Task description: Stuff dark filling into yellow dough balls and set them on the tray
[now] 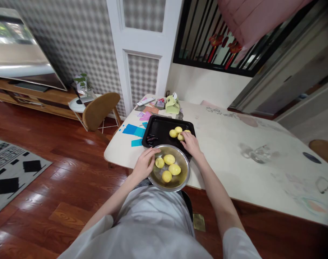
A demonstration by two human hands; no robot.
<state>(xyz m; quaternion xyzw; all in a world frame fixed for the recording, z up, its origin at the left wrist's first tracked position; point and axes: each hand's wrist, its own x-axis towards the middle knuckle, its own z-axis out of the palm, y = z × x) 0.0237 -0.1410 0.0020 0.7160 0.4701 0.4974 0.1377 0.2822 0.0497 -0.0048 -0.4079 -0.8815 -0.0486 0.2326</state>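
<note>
A shiny metal bowl (185, 177) with several yellow lemons (169, 159) in it sits at the near table edge, overlapping the front of a black baking tray (164, 121). At the bowl's left rim is my left hand (144, 164), fingers closed over the edge. My right hand (191, 144) reaches into the tray's right side, its fingers closed around a lemon (180, 137). Other lemons (173, 133) lie beside it in the tray. Small dark pieces (152, 139) rest in the tray's left part, too small to name.
Behind the tray on the white table (220, 144) stand a green tissue box (172, 104) and a white remote (146, 101). To the right is a clear glass object (260, 154). A wooden chair (103, 109) stands at the table's left.
</note>
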